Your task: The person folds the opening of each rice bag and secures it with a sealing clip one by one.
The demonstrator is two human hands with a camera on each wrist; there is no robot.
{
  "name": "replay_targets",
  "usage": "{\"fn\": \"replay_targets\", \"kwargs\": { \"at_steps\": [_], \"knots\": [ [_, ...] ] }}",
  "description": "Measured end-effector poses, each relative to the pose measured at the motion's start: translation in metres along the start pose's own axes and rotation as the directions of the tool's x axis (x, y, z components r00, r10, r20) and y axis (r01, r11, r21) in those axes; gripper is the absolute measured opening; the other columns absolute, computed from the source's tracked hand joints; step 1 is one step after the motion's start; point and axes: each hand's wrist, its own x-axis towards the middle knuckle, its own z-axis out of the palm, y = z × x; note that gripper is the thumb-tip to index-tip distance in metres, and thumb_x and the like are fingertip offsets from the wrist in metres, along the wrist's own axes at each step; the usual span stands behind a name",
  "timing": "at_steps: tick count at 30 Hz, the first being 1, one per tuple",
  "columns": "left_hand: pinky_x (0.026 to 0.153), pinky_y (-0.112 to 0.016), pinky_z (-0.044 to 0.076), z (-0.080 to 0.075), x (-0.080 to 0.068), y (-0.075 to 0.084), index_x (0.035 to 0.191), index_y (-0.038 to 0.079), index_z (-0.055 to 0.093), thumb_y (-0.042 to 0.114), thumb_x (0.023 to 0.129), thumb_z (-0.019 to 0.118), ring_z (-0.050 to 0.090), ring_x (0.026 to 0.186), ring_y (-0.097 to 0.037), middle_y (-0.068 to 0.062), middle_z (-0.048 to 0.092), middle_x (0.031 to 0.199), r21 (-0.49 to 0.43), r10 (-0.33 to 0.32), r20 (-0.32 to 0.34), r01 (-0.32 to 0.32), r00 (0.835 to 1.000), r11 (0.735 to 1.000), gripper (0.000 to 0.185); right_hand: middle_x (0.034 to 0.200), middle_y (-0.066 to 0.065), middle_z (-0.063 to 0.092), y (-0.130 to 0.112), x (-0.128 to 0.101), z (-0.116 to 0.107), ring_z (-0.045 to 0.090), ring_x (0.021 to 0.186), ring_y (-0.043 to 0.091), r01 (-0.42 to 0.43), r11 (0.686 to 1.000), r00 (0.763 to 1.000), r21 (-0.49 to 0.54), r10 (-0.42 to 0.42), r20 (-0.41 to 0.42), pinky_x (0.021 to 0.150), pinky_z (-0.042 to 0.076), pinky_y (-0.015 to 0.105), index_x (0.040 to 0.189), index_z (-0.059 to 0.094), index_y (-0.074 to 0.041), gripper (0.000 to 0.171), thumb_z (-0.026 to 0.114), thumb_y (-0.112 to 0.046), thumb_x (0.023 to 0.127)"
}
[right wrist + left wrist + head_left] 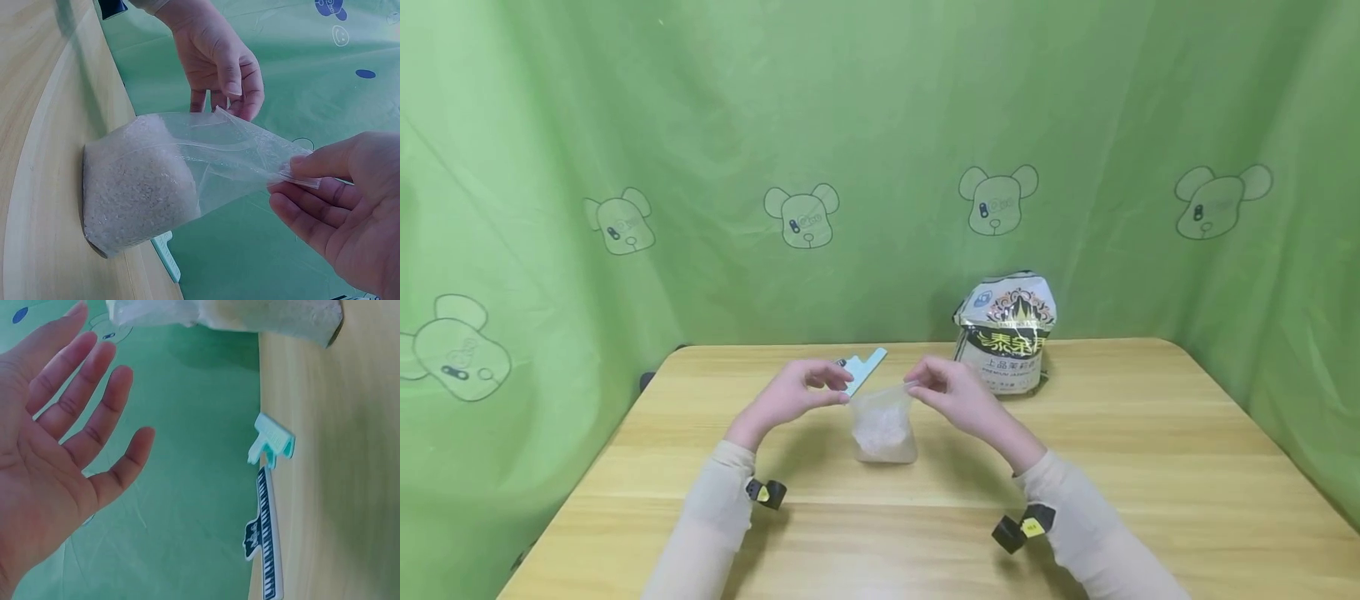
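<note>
A clear plastic bag of white rice (883, 433) stands on the table between my two hands. My right hand (953, 395) pinches the bag's top corner between thumb and fingers, and the film stretches up toward it in the right wrist view. My left hand (799, 388) is beside the opposite top corner. Its fingers (103, 419) are relaxed and spread, and they appear to hold nothing. Behind the bag lie a teal clip (273, 436) and a long clip with a piano-key pattern (269, 537), the latter partly hidden by my left hand in the head view.
A large printed rice package (1006, 333) stands at the back of the table, right of the bag. The wooden table (1150, 467) ends at a green curtain (880, 100) with bear-head drawings.
</note>
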Motion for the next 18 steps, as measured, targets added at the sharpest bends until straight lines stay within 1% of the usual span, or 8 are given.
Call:
{"fn": "replay_targets", "kwargs": {
  "at_steps": [3,7,11,13,18],
  "knots": [
    [0.094,-0.043,0.051,-0.005,0.0,0.0,0.11,0.013,0.07,0.024,0.086,0.073,0.066,0.096,-0.016,-0.004,0.073,0.103,-0.017,-0.043,-0.07,0.042,0.997,0.999,0.026,0.09,0.004,0.071,-0.001,0.0,-0.001,0.064,0.082,0.013,-0.005,1.0,1.0,0.002,0.005,0.004,0.078,0.057,0.024,0.096,0.067,-0.009,0.009,0.069,-0.011,0.088],
    [0.093,-0.043,0.053,-0.007,0.001,0.0,0.112,0.013,0.069,0.025,0.087,0.073,0.065,0.101,-0.021,-0.007,0.072,0.109,-0.008,-0.085,-0.15,0.085,0.985,0.996,0.028,0.09,0.004,0.071,-0.003,-0.002,-0.001,0.064,0.083,0.013,-0.013,1.0,1.0,0.002,0.013,0.002,0.079,0.057,0.025,0.096,0.067,-0.009,0.009,0.069,-0.012,0.088],
    [0.096,-0.049,0.051,-0.008,0.004,-0.003,0.117,0.01,0.066,0.027,0.087,0.072,0.062,0.109,-0.029,-0.009,0.069,0.116,0.007,-0.095,-0.209,0.098,0.973,0.995,0.035,0.091,0.003,0.071,-0.003,-0.002,-0.001,0.064,0.084,0.013,-0.02,1.0,1.0,-0.003,0.02,0.001,0.08,0.056,0.025,0.097,0.067,-0.01,0.01,0.069,-0.013,0.088],
    [0.097,-0.05,0.051,-0.009,0.005,-0.007,0.119,0.009,0.065,0.029,0.087,0.072,0.061,0.111,-0.032,-0.011,0.067,0.118,0.003,-0.102,-0.236,0.106,0.966,0.994,0.038,0.091,0.003,0.071,-0.003,-0.002,0.0,0.065,0.084,0.013,-0.023,1.0,1.0,-0.008,0.023,0.003,0.08,0.056,0.026,0.097,0.067,-0.01,0.01,0.069,-0.013,0.088],
    [0.099,-0.051,0.05,-0.009,0.011,-0.016,0.123,0.012,0.062,0.034,0.086,0.073,0.058,0.116,-0.035,-0.012,0.064,0.122,-0.024,-0.138,-0.278,0.137,0.951,0.99,0.044,0.091,0.005,0.071,-0.003,-0.001,-0.001,0.065,0.085,0.014,-0.023,1.0,1.0,-0.006,0.023,0.0,0.081,0.058,0.029,0.098,0.067,-0.009,0.01,0.069,-0.012,0.088]
  ]
}}
